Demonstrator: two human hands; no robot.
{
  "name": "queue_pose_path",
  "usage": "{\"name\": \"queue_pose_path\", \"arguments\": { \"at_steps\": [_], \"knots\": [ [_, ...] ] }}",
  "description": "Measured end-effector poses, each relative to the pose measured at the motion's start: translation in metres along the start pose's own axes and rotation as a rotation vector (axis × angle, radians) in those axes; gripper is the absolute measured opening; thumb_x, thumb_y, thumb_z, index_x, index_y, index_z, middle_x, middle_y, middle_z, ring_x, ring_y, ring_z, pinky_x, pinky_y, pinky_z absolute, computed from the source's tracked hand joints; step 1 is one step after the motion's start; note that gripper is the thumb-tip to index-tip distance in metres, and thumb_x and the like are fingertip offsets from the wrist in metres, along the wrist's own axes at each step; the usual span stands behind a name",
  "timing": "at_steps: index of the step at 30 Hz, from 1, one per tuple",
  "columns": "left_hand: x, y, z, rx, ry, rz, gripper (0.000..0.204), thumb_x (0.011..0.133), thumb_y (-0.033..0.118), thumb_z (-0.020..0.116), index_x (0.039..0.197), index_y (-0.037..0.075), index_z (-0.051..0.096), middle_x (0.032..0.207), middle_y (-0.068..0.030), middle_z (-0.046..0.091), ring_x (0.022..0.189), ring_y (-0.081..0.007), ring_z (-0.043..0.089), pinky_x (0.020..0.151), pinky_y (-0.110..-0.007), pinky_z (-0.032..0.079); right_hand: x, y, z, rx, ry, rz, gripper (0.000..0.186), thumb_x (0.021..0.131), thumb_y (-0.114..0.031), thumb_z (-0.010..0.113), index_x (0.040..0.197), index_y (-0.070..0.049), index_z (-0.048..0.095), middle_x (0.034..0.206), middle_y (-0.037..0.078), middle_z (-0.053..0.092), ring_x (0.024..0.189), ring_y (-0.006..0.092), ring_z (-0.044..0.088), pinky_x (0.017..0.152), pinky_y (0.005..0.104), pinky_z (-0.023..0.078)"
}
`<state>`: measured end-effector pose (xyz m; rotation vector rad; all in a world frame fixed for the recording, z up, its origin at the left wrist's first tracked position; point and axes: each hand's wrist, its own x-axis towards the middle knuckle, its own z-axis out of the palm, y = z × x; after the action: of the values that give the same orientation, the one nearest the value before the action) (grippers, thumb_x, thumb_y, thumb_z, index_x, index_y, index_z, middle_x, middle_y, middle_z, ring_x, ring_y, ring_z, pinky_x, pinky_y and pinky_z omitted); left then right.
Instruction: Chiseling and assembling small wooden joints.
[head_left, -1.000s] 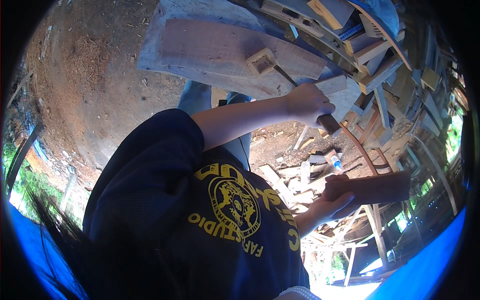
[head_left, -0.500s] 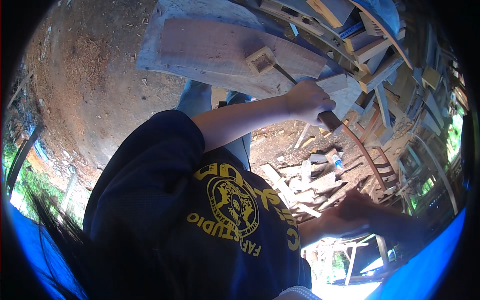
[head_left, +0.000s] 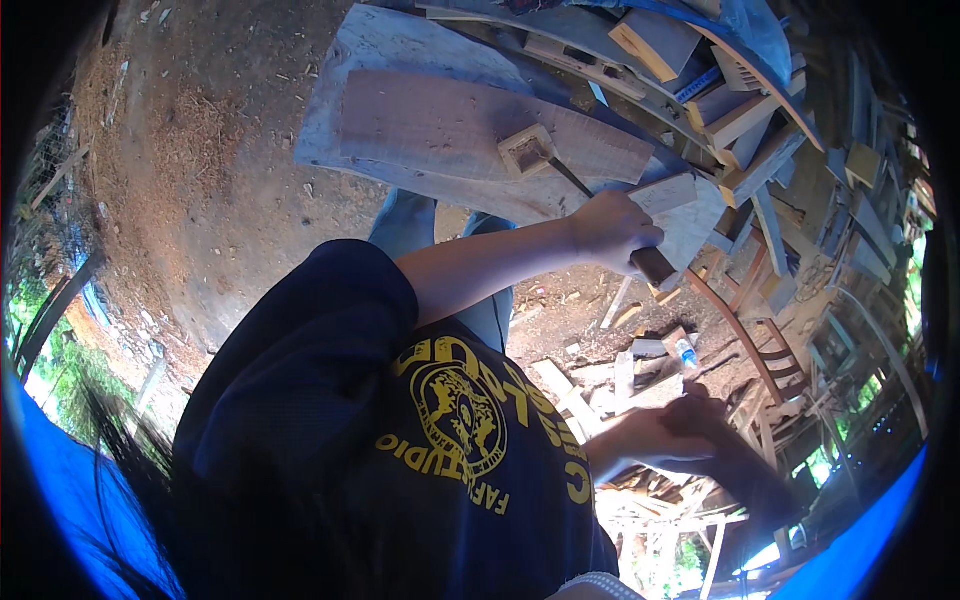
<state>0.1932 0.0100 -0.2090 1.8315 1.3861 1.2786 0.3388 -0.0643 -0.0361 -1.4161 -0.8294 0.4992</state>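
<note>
My left hand (head_left: 615, 232) is closed around the wooden handle (head_left: 652, 265) of a chisel. Its thin metal blade (head_left: 570, 178) reaches from my fist into the hollow of a small square wooden block (head_left: 527, 152), and the tip meets the recess. The block lies on a wide reddish-brown plank (head_left: 430, 120), which rests on a larger pale slab (head_left: 325, 125). Lower down, near my torso, my right hand (head_left: 655, 437) grips a thick dark club-like piece (head_left: 745, 475), apart from the chisel. That piece is dim and blurred, so its exact kind does not show.
Stacked boards and offcuts (head_left: 760, 120) crowd the far right. A brown wooden chair-like frame (head_left: 770, 365) stands right of my hands. Scrap wood (head_left: 570, 390) and a small bottle (head_left: 686, 352) litter the ground. Sawdust (head_left: 200, 130) covers the dirt at left.
My right hand has shifted slightly left, and the dark piece has tilted further downward. My left hand keeps the chisel in the block. The whole view has shifted a little.
</note>
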Motion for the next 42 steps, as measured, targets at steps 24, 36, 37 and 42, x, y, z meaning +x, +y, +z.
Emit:
{"name": "queue_pose_path", "arguments": {
  "at_steps": [24,36,37,42],
  "knots": [
    [-0.054,-0.001,0.045,0.257,-0.571,0.303,0.027,0.064,0.028,0.073,0.083,0.015,0.059,0.076,0.0001,0.061,0.077,-0.0198,0.063,0.067,-0.037,0.048,-0.043,0.029,-0.034,-0.281,-0.341,0.556,0.039,0.096,-0.025,0.052,0.122,0.0,0.039,0.094,0.012,0.06,0.079,0.0167,0.061,0.063,0.027,0.052],
    [-0.096,0.041,-0.011,0.125,-0.702,0.493,0.025,0.066,0.019,0.07,0.09,0.02,0.063,0.085,0.0022,0.064,0.085,-0.0186,0.063,0.07,-0.035,0.049,-0.045,0.061,-0.055,-0.154,-0.183,0.537,0.029,0.097,-0.028,0.051,0.111,-0.003,0.044,0.082,0.011,0.065,0.057,0.0154,0.062,0.042,0.0221,0.035],
    [-0.097,0.042,-0.023,0.075,-0.621,0.357,0.025,0.065,0.018,0.071,0.089,0.018,0.063,0.083,0.001,0.064,0.081,-0.0206,0.063,0.067,-0.037,0.049,-0.044,0.067,-0.059,-0.148,-0.186,0.531,0.028,0.097,-0.028,0.051,0.11,-0.003,0.045,0.081,0.011,0.065,0.057,0.0153,0.062,0.041,0.0221,0.034],
    [-0.077,0.002,-0.052,0.12,-0.184,-0.49,0.029,0.074,0.029,0.074,0.091,0.009,0.061,0.078,-0.0109,0.062,0.076,-0.0321,0.064,0.07,-0.042,0.051,-0.053,0.067,-0.06,-0.09,-0.147,0.575,0.024,0.097,-0.028,0.052,0.103,-0.005,0.047,0.08,0.009,0.065,0.054,0.0113,0.06,0.038,0.021,0.033]
  ]
}}
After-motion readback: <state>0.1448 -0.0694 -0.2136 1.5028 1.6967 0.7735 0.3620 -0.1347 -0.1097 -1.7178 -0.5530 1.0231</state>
